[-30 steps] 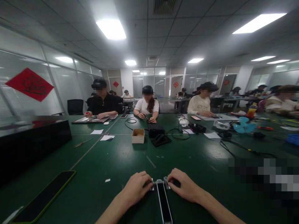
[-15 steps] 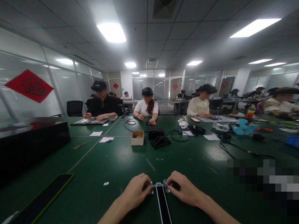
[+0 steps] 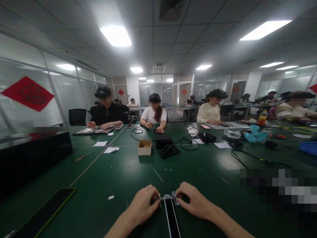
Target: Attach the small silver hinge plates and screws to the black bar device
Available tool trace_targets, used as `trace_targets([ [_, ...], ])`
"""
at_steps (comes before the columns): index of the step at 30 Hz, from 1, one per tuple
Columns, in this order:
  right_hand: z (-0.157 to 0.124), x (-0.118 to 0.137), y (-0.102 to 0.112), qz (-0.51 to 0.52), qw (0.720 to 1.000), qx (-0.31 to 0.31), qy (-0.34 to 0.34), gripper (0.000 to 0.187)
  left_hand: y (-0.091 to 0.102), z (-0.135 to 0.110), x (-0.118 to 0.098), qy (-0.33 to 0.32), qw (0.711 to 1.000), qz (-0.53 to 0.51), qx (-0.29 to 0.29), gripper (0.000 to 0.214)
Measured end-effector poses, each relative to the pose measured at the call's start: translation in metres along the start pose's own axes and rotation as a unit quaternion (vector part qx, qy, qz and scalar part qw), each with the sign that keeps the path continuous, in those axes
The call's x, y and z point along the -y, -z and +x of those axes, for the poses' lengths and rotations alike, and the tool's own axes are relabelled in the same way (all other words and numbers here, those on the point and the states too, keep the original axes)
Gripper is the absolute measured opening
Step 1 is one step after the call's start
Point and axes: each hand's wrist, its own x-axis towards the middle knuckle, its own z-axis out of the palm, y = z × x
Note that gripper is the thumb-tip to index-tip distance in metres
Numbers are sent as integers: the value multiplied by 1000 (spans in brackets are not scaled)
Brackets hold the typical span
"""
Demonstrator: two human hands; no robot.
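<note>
A long narrow black strip with a silver frame (image 3: pixel 170 218) lies on the green table (image 3: pixel 198 168), running from the bottom edge away from me. My left hand (image 3: pixel 143 203) is curled, its fingertips pinching a small metal bracket (image 3: pixel 167 198) at the strip's far end from the left. My right hand (image 3: pixel 193 201) is curled too and pinches the same far end from the right. Both wrists rest near the table surface.
A phone-like slab with a green edge (image 3: pixel 42 215) lies at the lower left, a large black box (image 3: pixel 32 155) further left. Mid-table are a small cardboard box (image 3: pixel 144 147), black devices and cables (image 3: pixel 168 147). Several people work at the far side. A blue fan (image 3: pixel 254 135) stands to the right.
The view has drifted slightly, so the hands and strip sit a little lower in the picture. Both hands keep their grip on the strip's far end.
</note>
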Motion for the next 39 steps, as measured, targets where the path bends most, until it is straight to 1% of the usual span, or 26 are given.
trace_targets([
  [5,0,2,2,-1,1000,6,-3,9,-3,0,1,1,1000,22,4,14],
  [8,0,4,4,-1,1000,9,-6,9,-1,0,0,3,1000,24,9,13],
  [12,-1,2,3,-2,1000,9,-4,9,2,-2,-3,5,1000,17,2,13],
  [15,-1,1,2,-8,1000,5,3,9,1,-2,-3,3,1000,27,-2,15],
  [19,-1,4,6,-13,1000,14,-2,10,1,-3,-3,-4,999,38,-1,16],
  [21,0,6,10,-22,999,14,-19,12,2,-3,-3,-11,1000,25,-14,16],
  [23,1,9,14,-32,999,1,-43,14,3,-4,-2,-18,999,17,-28,17],
  [26,1,20,16,-37,995,-16,-96,16,3,-3,5,-24,998,24,-48,19],
  [28,0,37,12,-42,990,0,-131,20,1,-1,12,-33,996,41,-66,19],
  [31,-3,70,-2,-76,983,62,-157,29,-4,3,22,-42,993,68,-89,19],
  [32,-4,80,-7,-96,978,72,-172,32,-5,4,25,-43,992,69,-93,18],
  [34,-4,94,-16,-120,968,88,-200,30,-6,5,29,-44,992,70,-94,17],
  [36,-2,96,-19,-127,963,103,-216,25,-6,5,31,-42,993,70,-90,17],
  [37,-1,92,-18,-129,961,106,-220,23,-5,5,32,-40,993,70,-88,17],
  [39,1,73,-11,-138,957,99,-234,22,-4,5,34,-36,993,67,-86,17],
])
